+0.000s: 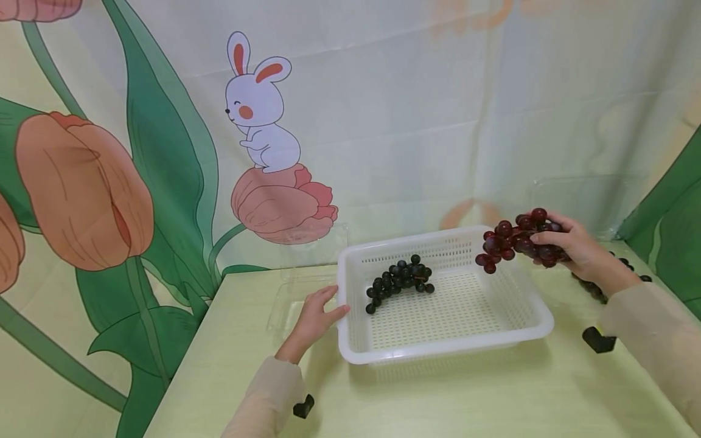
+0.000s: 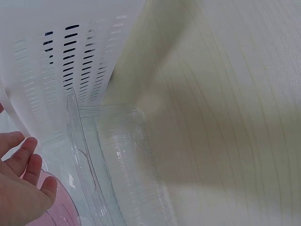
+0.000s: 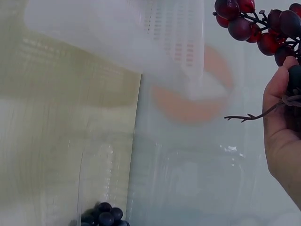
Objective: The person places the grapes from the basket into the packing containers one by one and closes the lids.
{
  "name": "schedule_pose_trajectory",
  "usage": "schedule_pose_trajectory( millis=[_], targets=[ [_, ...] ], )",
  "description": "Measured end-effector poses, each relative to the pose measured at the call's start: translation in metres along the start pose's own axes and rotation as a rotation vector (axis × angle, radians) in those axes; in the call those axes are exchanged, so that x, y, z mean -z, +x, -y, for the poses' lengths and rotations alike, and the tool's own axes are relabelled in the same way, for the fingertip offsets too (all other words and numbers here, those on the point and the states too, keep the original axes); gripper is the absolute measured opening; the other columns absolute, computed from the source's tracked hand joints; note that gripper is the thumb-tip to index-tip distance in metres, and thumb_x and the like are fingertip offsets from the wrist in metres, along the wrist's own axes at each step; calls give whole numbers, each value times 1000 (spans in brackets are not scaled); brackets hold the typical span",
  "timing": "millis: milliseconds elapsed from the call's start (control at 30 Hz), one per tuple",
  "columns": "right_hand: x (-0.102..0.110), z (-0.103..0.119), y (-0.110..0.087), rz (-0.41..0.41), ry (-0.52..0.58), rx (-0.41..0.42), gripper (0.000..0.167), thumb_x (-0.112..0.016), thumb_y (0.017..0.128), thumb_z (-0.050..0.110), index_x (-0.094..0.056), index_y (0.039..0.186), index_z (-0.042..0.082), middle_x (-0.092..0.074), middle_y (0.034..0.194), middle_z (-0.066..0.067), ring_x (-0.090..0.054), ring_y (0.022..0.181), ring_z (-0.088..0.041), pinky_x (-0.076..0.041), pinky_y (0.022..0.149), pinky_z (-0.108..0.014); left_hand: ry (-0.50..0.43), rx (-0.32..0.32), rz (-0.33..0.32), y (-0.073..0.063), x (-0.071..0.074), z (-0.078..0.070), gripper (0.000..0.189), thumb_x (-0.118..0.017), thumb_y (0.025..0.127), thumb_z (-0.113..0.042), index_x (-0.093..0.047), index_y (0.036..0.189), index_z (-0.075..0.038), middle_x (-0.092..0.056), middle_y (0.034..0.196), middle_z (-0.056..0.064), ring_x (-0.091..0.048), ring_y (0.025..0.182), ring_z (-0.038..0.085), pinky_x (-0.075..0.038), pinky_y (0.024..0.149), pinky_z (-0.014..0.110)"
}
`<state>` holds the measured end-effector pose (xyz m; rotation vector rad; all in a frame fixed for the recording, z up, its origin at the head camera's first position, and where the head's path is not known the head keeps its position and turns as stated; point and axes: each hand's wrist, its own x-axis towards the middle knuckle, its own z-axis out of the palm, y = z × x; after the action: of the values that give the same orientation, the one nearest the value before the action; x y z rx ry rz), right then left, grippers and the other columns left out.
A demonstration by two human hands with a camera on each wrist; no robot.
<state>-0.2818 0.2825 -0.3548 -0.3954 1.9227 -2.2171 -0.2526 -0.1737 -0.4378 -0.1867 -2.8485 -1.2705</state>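
Note:
My right hand (image 1: 575, 246) grips a bunch of dark red grapes (image 1: 506, 240) above the right end of a white plastic basket (image 1: 446, 350). The right wrist view shows the grapes (image 3: 268, 28) beyond the fingers and a thin bare stem (image 3: 256, 117) sticking out from the hand. A bunch of black grapes (image 1: 397, 280) lies inside the basket, toward its left. My left hand (image 1: 314, 316) is at the basket's left rim, thumb and fingertips right against it. In the left wrist view its fingers (image 2: 33, 162) are loosely bent beside the basket wall (image 2: 70, 52).
A clear plastic box (image 1: 279, 304) with a raised lid stands left of the basket. To the right, another clear box (image 3: 108, 179) has more black grapes (image 1: 594, 289) in it, partly hidden by my right forearm. A printed cloth (image 1: 383, 121) hangs behind the table (image 1: 219, 377).

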Motion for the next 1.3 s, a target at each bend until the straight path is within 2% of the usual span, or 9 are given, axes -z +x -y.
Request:
schedule_pose_trajectory(
  millis=[200, 433, 800, 1033, 1133, 1233, 1300],
  targets=[
    [17, 3, -8, -21, 55, 25, 34, -49, 86, -3, -59, 105, 23, -64, 91, 6, -64, 70, -15, -53, 54, -31, 3, -9, -8, 0, 0, 0, 57, -63, 81, -23, -43, 129, 1, -42, 133, 17, -31, 124, 35, -27, 101, 50],
    [38, 4, -16, -65, 115, -15, 35, -47, 87, -2, -58, 106, 25, -65, 91, 7, -64, 75, -13, -53, 57, -31, 12, -33, -7, 0, 0, 2, 57, -63, 81, -23, -43, 128, 3, -43, 132, 18, -32, 123, 36, -28, 100, 50],
    [61, -11, -28, -152, 79, -41, 35, -52, 87, 3, -49, 112, 27, -63, 89, 13, -64, 75, -9, -53, 58, -30, 4, -52, -12, -1, 0, 2, 56, -63, 81, -22, -43, 127, 4, -43, 131, 20, -31, 123, 38, -26, 101, 51],
    [69, -14, -33, -196, 88, -70, 33, -54, 86, 4, -55, 106, 30, -64, 86, 13, -64, 71, -10, -53, 57, -30, -4, -46, -9, -1, 0, 3, 57, -63, 81, -22, -44, 127, 4, -43, 131, 19, -31, 123, 37, -26, 101, 51],
    [79, -21, -32, -226, 43, -94, 40, -55, 86, 8, -47, 118, 30, -62, 86, 16, -63, 71, -8, -53, 57, -29, -5, -42, -7, -1, 0, 3, 57, -63, 81, -23, -43, 128, 4, -43, 132, 19, -31, 124, 37, -26, 101, 51],
    [105, -44, -25, -241, -64, -97, 54, -57, 86, 16, -35, 132, 33, -58, 88, 21, -63, 73, -6, -53, 58, -31, -1, -40, -5, -1, 1, 2, 57, -63, 81, -23, -43, 128, 4, -43, 132, 19, -31, 124, 37, -26, 101, 51],
    [127, -64, -17, -284, -147, -114, 65, -60, 84, 23, -25, 138, 33, -54, 91, 24, -62, 74, -4, -53, 60, -33, -2, -36, -5, -1, 0, 2, 57, -63, 81, -23, -43, 128, 3, -43, 132, 18, -30, 124, 37, -25, 102, 51]
  ],
)
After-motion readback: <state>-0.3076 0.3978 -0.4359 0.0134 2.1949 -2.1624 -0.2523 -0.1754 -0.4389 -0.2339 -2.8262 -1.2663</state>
